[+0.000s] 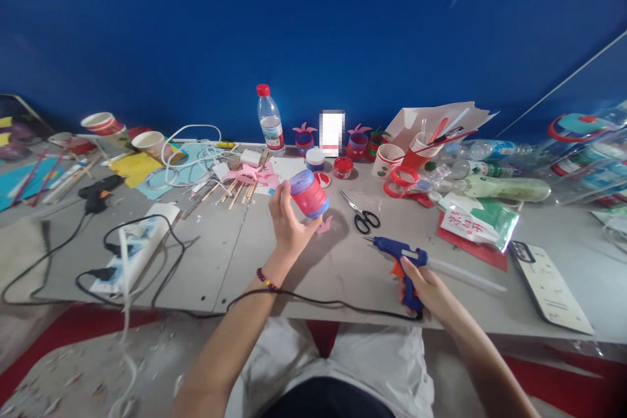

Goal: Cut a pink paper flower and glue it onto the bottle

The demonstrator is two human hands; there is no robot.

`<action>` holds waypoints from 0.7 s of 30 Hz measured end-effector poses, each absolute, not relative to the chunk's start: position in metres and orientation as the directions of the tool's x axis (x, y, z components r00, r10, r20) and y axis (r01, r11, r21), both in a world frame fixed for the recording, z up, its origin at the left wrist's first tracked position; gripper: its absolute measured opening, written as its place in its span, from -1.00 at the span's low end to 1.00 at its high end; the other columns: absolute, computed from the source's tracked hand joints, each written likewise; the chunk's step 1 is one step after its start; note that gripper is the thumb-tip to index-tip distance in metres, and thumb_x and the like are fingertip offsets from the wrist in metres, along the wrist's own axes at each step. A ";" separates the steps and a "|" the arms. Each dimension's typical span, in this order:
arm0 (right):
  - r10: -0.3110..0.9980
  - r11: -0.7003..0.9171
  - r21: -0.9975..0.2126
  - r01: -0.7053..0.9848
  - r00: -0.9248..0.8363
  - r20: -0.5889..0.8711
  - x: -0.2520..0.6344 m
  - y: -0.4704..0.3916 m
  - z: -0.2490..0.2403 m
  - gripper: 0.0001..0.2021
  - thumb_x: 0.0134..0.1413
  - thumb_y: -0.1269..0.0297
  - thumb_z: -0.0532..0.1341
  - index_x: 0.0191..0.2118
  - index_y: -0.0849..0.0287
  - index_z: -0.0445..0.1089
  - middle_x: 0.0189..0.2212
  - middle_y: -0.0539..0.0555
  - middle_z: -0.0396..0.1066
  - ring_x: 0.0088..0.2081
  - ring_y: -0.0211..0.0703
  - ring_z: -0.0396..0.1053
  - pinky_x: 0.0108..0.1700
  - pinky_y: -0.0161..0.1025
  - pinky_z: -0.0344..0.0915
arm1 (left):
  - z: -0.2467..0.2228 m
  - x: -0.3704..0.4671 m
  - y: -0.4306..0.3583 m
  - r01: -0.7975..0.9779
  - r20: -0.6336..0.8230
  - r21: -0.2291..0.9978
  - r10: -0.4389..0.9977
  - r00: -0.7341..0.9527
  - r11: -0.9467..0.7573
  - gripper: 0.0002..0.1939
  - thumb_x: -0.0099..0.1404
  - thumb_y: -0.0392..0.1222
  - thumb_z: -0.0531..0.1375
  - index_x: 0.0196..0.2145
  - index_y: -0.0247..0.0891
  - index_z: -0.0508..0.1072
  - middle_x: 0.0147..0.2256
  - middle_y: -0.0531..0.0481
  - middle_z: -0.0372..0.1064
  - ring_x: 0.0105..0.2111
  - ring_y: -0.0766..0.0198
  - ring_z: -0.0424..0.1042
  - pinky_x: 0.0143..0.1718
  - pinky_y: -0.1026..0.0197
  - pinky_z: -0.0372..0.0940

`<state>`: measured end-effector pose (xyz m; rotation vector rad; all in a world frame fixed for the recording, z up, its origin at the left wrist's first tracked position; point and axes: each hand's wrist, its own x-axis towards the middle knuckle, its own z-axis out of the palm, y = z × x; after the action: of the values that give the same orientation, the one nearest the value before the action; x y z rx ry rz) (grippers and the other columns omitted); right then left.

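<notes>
My left hand (pixel 289 225) is closed round a small cup-like piece (pixel 309 194) painted purple and red, tilted above the table. A pink paper cutout (pixel 324 225) shows just below it; whether it is attached I cannot tell. In my right hand (pixel 416 284) is a blue glue gun (pixel 399 249) with an orange trigger, its nozzle pointing left. A clear glue stick (pixel 465 274) sticks out of its back. Black-handled scissors (pixel 361 212) lie between the two hands, past the nozzle.
A black cord (pixel 323 301) runs along the table's front edge to a power strip (pixel 137 251). Pink paper and sticks (pixel 240 189) lie left. Behind stand a water bottle (pixel 270 121), red paint jar (pixel 343 168) and painted cups (pixel 357 144). A phone (pixel 551 287) lies right, near plastic bottles (pixel 490 170).
</notes>
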<state>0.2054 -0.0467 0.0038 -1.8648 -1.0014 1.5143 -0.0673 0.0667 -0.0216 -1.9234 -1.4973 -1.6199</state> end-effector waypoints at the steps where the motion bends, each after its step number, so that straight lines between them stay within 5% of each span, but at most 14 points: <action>1: 0.795 -0.606 -0.760 0.235 0.138 -0.591 0.209 -0.044 0.004 -0.47 0.07 -0.24 0.08 -0.60 0.14 0.24 -0.72 0.07 0.38 -0.77 -0.22 0.28 -0.80 -0.37 -0.01 | -0.021 -0.070 0.068 0.799 0.844 0.385 0.527 -0.102 -0.462 0.01 0.09 0.01 0.36 0.34 -0.24 -0.08 0.19 -0.40 0.14 0.20 -0.21 0.18 0.17 -0.23 0.17; 10: 0.782 -0.596 -0.800 0.069 0.276 -0.558 0.237 -0.040 0.003 -0.42 0.02 -0.35 0.05 -0.51 0.16 0.26 -0.67 0.09 0.39 -0.75 -0.21 0.30 -0.81 -0.37 -0.02 | -0.005 -0.092 0.067 0.849 0.831 0.108 0.516 0.209 -0.517 -0.22 0.12 -0.14 0.37 0.25 -0.26 0.22 0.15 -0.36 0.27 0.16 -0.17 0.27 0.21 -0.20 0.17; 15: 0.801 -0.557 -0.827 0.072 0.310 -0.513 0.256 -0.044 0.011 -0.40 -0.01 -0.36 0.11 -0.62 0.15 0.23 -0.70 0.10 0.35 -0.74 -0.23 0.27 -0.74 -0.32 0.15 | 0.020 -0.136 0.069 0.842 0.816 0.188 0.558 0.152 -0.505 -0.33 0.11 -0.08 0.38 0.16 -0.21 0.36 0.13 -0.30 0.31 0.20 -0.21 0.23 0.24 -0.27 0.12; 21: 0.802 -0.596 -0.778 0.200 0.201 -0.563 0.279 -0.048 -0.010 -0.38 0.08 -0.33 0.05 -0.59 0.18 0.30 -0.69 0.11 0.38 -0.72 -0.20 0.29 -0.68 -0.28 0.18 | 0.049 -0.156 0.073 0.831 0.841 0.325 0.540 -0.036 -0.451 -0.11 0.08 0.01 0.37 0.27 -0.26 0.12 0.21 -0.38 0.12 0.25 -0.24 0.12 0.23 -0.29 0.13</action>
<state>0.2790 -0.0480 -0.0102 -1.9274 -0.9293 1.4120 -0.1562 0.0733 0.0491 -1.9613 -1.4554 -1.4818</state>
